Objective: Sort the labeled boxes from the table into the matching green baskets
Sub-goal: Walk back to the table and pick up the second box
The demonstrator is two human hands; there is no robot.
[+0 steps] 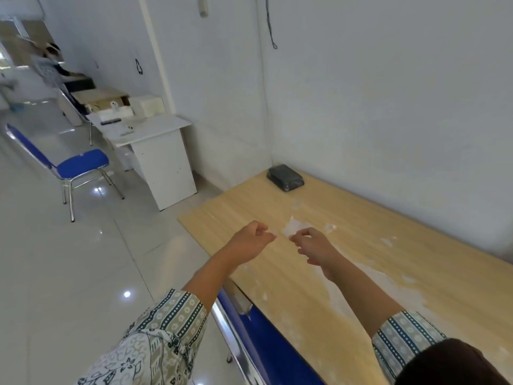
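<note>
No labeled box and no green basket is in view. Both my arms reach forward over the near left part of a light wooden table (361, 245). My left hand (249, 241) hovers above the table's left edge with its fingers curled in, holding nothing. My right hand (312, 247) is just to its right, a small gap away, fingers loosely bent and apart, also holding nothing. Both hands are above the tabletop, and I cannot tell whether they touch it.
A black flat packet (285, 177) lies in the table's far corner by the white wall. White smudges mark the tabletop. A blue chair back (266, 345) stands at the table's near edge. On the tiled floor to the left are a blue chair (79, 166) and a white desk (155, 143).
</note>
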